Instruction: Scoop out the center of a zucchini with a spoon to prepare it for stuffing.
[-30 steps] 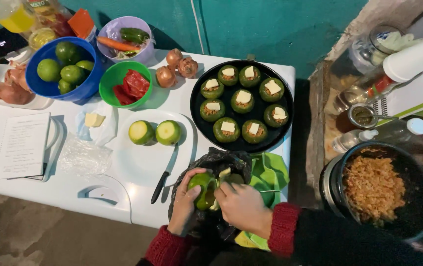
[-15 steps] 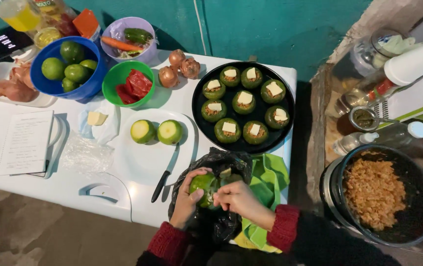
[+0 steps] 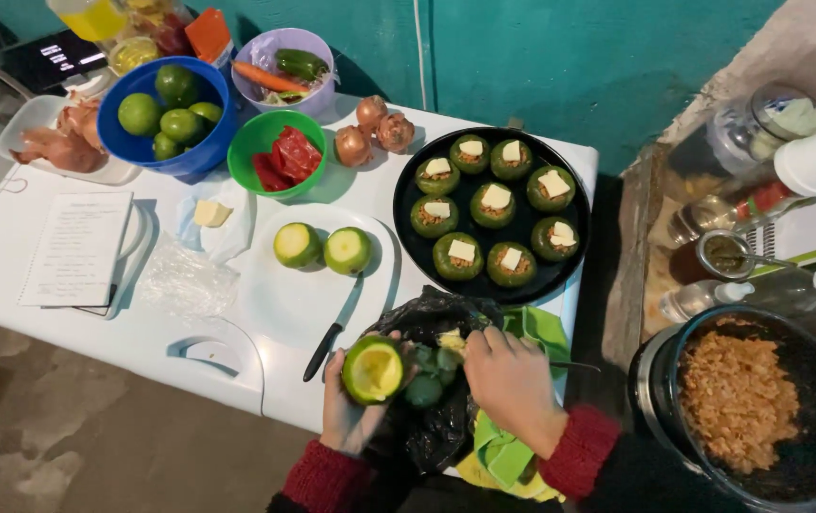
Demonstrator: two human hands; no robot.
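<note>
**Packages, paper and a screen**

A printed white sheet (image 3: 77,249) lies flat at the bench's left edge. Beside it sits crumpled clear plastic wrapping (image 3: 183,280). A black plastic bag (image 3: 438,380) hangs open at the front edge. Beyond the back left corner stand an orange carton (image 3: 208,34) and a dark device with a lit screen (image 3: 52,59).

One camera only, worn on the person's head, looks steeply down and forward over a white table (image 3: 9,256) toward a teal wall (image 3: 560,66) behind its far edge. The view is fairly near: the hands sit at the bottom edge, close to the lens, by the table's near right corner. A pot (image 3: 655,380) stands beyond the table's right edge.
</note>
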